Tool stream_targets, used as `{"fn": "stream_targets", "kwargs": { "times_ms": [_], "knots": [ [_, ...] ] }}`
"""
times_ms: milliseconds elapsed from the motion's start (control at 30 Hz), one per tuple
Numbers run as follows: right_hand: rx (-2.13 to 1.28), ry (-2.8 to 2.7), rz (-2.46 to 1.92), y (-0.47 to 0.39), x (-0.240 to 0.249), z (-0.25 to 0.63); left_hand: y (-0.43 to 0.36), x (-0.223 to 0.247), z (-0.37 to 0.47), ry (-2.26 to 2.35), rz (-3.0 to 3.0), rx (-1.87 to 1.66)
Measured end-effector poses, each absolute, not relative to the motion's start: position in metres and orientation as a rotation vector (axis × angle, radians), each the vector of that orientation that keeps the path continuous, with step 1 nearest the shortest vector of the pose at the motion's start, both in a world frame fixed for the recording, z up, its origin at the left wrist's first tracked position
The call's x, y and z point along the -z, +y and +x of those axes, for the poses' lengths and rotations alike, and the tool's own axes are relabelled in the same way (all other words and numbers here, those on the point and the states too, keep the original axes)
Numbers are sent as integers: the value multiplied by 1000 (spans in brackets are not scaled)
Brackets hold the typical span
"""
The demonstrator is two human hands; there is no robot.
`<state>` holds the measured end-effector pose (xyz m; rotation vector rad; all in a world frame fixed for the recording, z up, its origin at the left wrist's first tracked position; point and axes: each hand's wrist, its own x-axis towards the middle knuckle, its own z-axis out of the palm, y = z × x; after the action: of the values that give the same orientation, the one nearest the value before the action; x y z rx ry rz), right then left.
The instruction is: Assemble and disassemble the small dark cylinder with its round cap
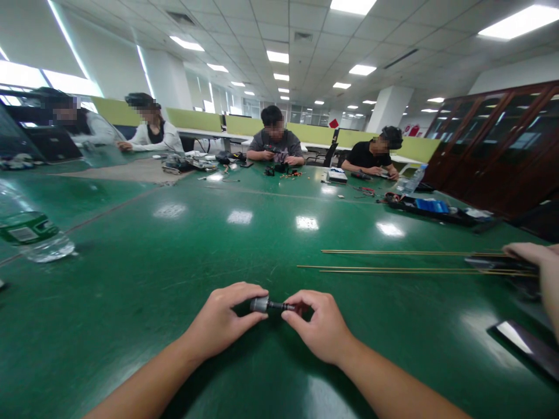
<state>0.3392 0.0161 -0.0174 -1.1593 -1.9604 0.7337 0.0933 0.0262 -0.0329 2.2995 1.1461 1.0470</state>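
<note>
No legible writing on bottle label [24, 231]

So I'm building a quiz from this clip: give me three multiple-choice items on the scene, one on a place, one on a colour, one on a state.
1. Where do the thin brass rods lie?
A. On the table to the right of the hands
B. Beside the water bottle
C. Across the person's forearms

2. What colour is the table?
A. Grey
B. Green
C. Brown

3. How is the small metal part held?
A. Lying free on the table
C. In the left hand only
B. Pinched at each end by both hands

Answers: 1 A, the rods run along the surface off to the right. 2 B, the glossy top is green. 3 B, the left hand grips the grey end and the right hand grips the dark end.
</note>
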Motion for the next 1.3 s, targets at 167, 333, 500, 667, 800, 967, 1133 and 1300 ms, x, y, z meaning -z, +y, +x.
{"fn": "stream_targets", "kwargs": {
  "times_ms": [167, 333, 500, 667, 800, 967, 1133, 1300],
  "knots": [
    [-739, -1957, -1165, 17, 16, 340, 26, 32, 93, 1148, 2304, -1048],
    [-718, -1962, -1167, 17, 17, 341, 26, 32, 92, 1141, 2300, -1046],
    [-720, -1957, -1162, 16, 17, 340, 26, 33, 91, 1152, 2312, -1047],
    [-720, -1953, -1157, 15, 16, 340, 27, 33, 91, 1160, 2313, -1038],
    [-719, -1953, -1156, 15, 15, 341, 27, 32, 91, 1155, 2314, -1051],
    [-707, -1953, -1155, 14, 15, 341, 27, 32, 91, 1152, 2316, -1058],
    [-709, -1952, -1148, 15, 15, 341, 26, 31, 90, 1155, 2321, -1060],
    [-705, -1948, -1163, 15, 15, 340, 27, 31, 89, 1170, 2315, -1060]
  ]
}}
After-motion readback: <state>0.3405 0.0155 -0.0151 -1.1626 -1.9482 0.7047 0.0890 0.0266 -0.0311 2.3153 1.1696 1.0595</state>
